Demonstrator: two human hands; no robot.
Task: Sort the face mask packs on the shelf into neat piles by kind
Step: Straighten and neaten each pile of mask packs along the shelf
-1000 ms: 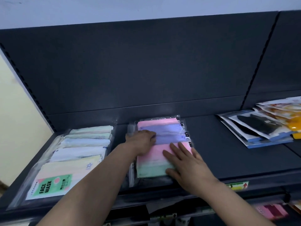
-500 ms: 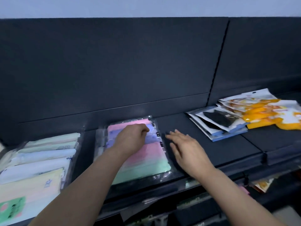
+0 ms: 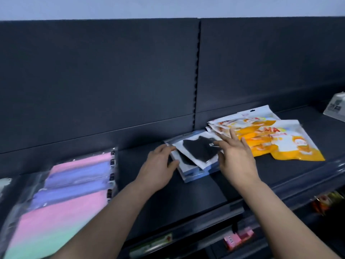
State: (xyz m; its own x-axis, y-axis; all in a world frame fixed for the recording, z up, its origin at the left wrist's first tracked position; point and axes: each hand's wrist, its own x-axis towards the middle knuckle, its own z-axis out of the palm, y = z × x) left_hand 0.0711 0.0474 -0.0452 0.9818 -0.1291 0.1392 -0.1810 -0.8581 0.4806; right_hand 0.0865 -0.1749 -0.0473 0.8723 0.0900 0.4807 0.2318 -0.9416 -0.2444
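Pastel packs are stacked at the shelf's left front edge. The left hand, loosely opened, is laid against the left side of the black packs at mid-shelf. The right hand, fingers spread and gripping nothing, is held over their right side. Orange packs are fanned just beside.

A shop: dark slotted display shelving, price-label rail, packaged goods below
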